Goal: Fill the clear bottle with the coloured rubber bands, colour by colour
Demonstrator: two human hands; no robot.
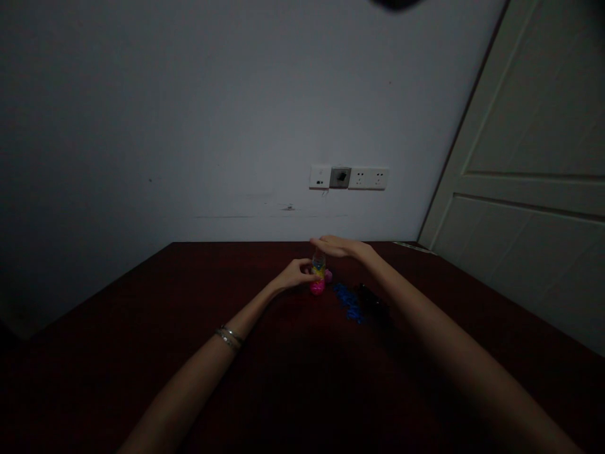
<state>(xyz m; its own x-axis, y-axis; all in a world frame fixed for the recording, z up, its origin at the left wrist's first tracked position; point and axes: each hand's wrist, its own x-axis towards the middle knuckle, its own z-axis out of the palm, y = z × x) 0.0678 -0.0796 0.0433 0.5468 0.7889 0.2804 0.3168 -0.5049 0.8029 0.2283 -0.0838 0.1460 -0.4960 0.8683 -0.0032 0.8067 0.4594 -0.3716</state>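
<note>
A small clear bottle (318, 272) stands upright on the dark red table, with pink stuff at its bottom, yellow above and a little blue near the top. My left hand (297, 273) is closed round its left side, thumb and fingers at mid-height. Over the mouth of the bottle is my right hand (334, 246), its fingers stretched to the left; whether it touches the rim, or has anything under the fingers, I cannot tell. A pink object (328, 275) sits just behind the bottle. To the right lies a loose heap of small blue pieces (348, 302).
A dark, shiny object (372, 299) lies beside the blue heap, under my right forearm. The table (265, 378) reaches back to a pale wall (227, 126) with sockets (368, 178). A white panelled door (534, 157) stands at the right.
</note>
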